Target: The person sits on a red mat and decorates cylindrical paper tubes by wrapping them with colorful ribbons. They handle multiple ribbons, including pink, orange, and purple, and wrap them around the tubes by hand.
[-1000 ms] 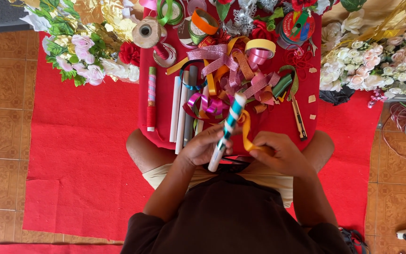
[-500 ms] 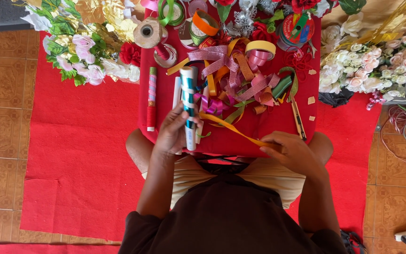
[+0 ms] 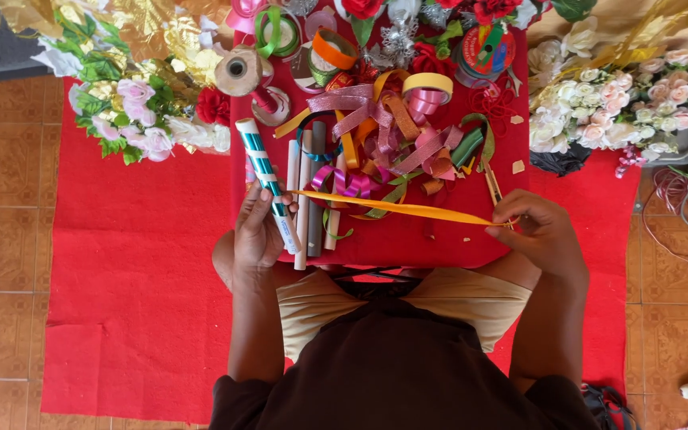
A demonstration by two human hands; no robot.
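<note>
My left hand [image 3: 258,231] grips a stick wrapped in teal and white stripes [image 3: 266,181], tilted with its top toward the upper left. A yellow-orange ribbon [image 3: 396,208] runs taut from that stick across to my right hand [image 3: 537,231], which pinches its far end. Both hands hover over the near edge of a small red table [image 3: 408,239]. Several plain and wrapped sticks [image 3: 310,191] lie side by side just right of my left hand.
A tangle of coloured ribbons [image 3: 392,131] and ribbon spools [image 3: 428,84] covers the table. A twine roll [image 3: 239,72] sits at its left corner. Artificial flowers [image 3: 141,119] lie left, more flowers [image 3: 631,103] right. Red cloth [image 3: 129,302] covers the tiled floor.
My hands have moved apart: the left carried the striped stick out to the left, the right went right, and the yellow-orange ribbon is now stretched long between them.
</note>
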